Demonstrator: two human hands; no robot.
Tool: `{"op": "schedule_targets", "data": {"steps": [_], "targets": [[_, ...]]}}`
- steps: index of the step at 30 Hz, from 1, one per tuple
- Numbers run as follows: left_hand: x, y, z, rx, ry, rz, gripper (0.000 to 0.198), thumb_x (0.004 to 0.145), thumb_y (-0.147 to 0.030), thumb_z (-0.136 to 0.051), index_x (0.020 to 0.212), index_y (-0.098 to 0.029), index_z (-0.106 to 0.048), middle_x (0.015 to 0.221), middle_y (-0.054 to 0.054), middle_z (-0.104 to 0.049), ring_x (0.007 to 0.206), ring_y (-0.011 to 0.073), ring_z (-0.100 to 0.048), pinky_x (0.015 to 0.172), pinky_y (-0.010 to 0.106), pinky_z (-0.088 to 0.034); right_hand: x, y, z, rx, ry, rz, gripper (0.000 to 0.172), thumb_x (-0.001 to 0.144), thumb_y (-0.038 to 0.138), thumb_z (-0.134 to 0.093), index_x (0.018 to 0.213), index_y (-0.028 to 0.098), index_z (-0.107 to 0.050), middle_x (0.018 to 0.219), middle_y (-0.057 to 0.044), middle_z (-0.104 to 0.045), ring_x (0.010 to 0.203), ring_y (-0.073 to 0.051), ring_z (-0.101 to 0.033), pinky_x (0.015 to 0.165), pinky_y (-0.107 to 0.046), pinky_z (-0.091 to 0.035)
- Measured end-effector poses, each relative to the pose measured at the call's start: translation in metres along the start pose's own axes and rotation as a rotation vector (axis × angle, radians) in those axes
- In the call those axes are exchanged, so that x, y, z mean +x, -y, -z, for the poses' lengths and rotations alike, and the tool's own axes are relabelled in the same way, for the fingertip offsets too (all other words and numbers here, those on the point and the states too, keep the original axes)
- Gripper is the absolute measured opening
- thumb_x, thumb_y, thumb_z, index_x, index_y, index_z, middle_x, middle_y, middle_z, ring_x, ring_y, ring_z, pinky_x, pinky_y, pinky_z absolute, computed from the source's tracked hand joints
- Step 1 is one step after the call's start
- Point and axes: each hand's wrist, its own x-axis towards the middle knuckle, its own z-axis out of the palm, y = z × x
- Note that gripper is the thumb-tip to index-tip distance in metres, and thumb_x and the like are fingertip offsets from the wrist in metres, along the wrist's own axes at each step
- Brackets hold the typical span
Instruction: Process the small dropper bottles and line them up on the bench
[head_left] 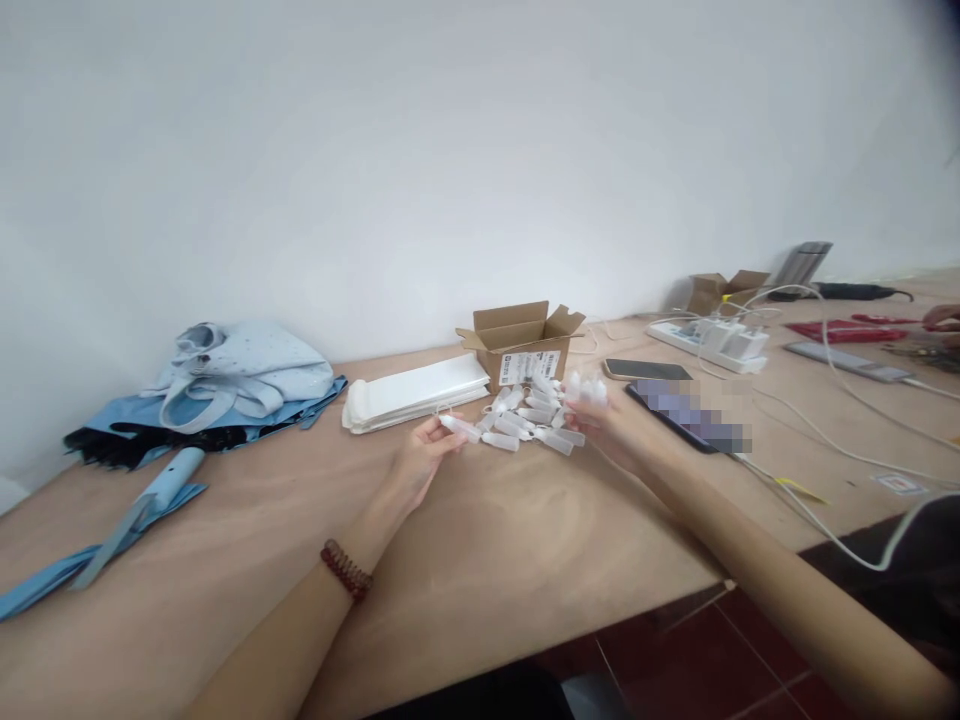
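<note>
Several small translucent plastic bottles (517, 422) with narrow tips lie in a loose heap on the wooden table. To the left of the heap, my left hand (420, 458) is closed with its fingers pinching one small plastic bottle (459, 428). On the heap's right side, my right hand (611, 418) is closed around a bunch of small plastic bottles (585, 388), whose ends stick up above the fingers. An open cardboard box (525, 345) with a printed label stands just behind the heap; what is inside it is hidden.
White envelopes (420, 388) are stacked left of the box. Phones (646, 370), a power strip (712, 345) and white cables lie to the right. A bag (240, 370) and an umbrella (165, 490) occupy the left. Another person's hand (941, 320) shows at far right.
</note>
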Motion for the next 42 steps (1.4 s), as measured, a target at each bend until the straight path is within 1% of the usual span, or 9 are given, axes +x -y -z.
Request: {"op": "schedule_targets", "data": {"steps": [4,11,16,19,22,26,29,39,42], "targets": [[-0.004,0.005,-0.008,0.154,0.015,0.005,0.037,0.067,-0.035,-0.073,0.097,-0.013,-0.066,0.084,0.006,-0.067,0.068,0.0123,-0.058,0.056,0.021,-0.041,-0.001,-0.001,-0.025,-0.116,0.022,-0.037,0.018,0.070,0.030,-0.063,0.081,0.018,-0.057,0.074,-0.002,-0.058,0.067,-0.016,-0.055,0.066,-0.031,-0.048],[-0.004,0.001,-0.004,0.392,-0.122,-0.034,0.027,0.067,-0.038,-0.069,0.076,-0.013,-0.063,0.058,-0.001,-0.059,0.048,0.0093,-0.049,0.044,0.020,-0.036,0.006,-0.003,-0.082,-1.152,0.250,0.388,0.016,0.069,0.015,-0.060,0.083,0.015,-0.054,0.086,-0.008,-0.062,0.076,-0.020,-0.057,0.065,-0.027,-0.040],[-0.001,0.003,0.003,0.450,-0.195,-0.055,0.024,0.068,-0.036,-0.065,0.074,-0.013,-0.062,0.051,-0.003,-0.054,0.043,0.0093,-0.046,0.040,0.020,-0.035,0.005,-0.010,-0.092,-1.448,0.311,0.415,0.021,0.070,0.006,-0.053,0.090,0.015,-0.051,0.093,-0.014,-0.061,0.085,-0.022,-0.057,0.068,-0.027,-0.039],[-0.003,0.005,0.000,0.464,-0.166,-0.059,0.026,0.070,-0.038,-0.064,0.076,-0.013,-0.062,0.053,-0.002,-0.056,0.043,0.0095,-0.047,0.040,0.020,-0.036,0.004,-0.012,-0.086,-1.283,0.260,0.418,0.020,0.069,0.008,-0.052,0.087,0.016,-0.050,0.088,-0.010,-0.061,0.080,-0.021,-0.056,0.067,-0.028,-0.039],[-0.008,0.005,-0.005,0.479,-0.125,-0.068,0.026,0.071,-0.038,-0.063,0.077,-0.013,-0.063,0.055,-0.001,-0.057,0.045,0.0105,-0.049,0.042,0.020,-0.039,0.004,-0.011,-0.084,-0.886,0.142,0.377,0.014,0.070,0.016,-0.053,0.084,0.018,-0.050,0.080,-0.002,-0.060,0.073,-0.017,-0.054,0.067,-0.027,-0.041],[-0.014,0.001,-0.007,0.514,-0.061,-0.142,0.027,0.076,-0.040,-0.061,0.080,-0.014,-0.064,0.063,0.001,-0.061,0.054,0.0134,-0.055,0.046,0.021,-0.043,0.003,-0.012,-0.094,-0.327,0.124,0.151,0.014,0.068,0.022,-0.054,0.081,0.018,-0.051,0.076,0.000,-0.059,0.070,-0.016,-0.055,0.065,-0.028,-0.044],[-0.016,-0.002,-0.007,0.534,-0.008,-0.183,0.028,0.081,-0.040,-0.056,0.085,-0.013,-0.064,0.072,0.003,-0.062,0.058,0.0135,-0.056,0.050,0.022,-0.046,-0.002,-0.018,-0.106,-0.077,0.161,0.001,0.021,0.064,0.023,-0.058,0.084,0.019,-0.050,0.077,0.001,-0.058,0.071,-0.016,-0.056,0.062,-0.028,-0.046],[-0.025,0.003,-0.014,0.656,0.156,-0.241,0.034,0.091,-0.037,-0.040,0.099,-0.014,-0.064,0.103,0.008,-0.055,0.076,0.0160,-0.062,0.067,0.028,-0.054,-0.003,-0.030,-0.113,-0.064,0.267,0.025,0.032,0.056,0.018,-0.066,0.083,0.018,-0.049,0.072,0.005,-0.054,0.063,-0.011,-0.048,0.059,-0.023,-0.038],[-0.016,-0.002,0.000,0.919,0.159,-0.350,0.029,0.090,-0.032,-0.042,0.101,-0.017,-0.065,0.107,0.009,-0.058,0.094,0.0202,-0.060,0.083,0.033,-0.051,-0.001,-0.033,-0.111,-0.142,0.198,0.051,0.030,0.056,0.018,-0.067,0.080,0.018,-0.049,0.070,0.005,-0.053,0.062,-0.011,-0.046,0.058,-0.023,-0.037]]}}
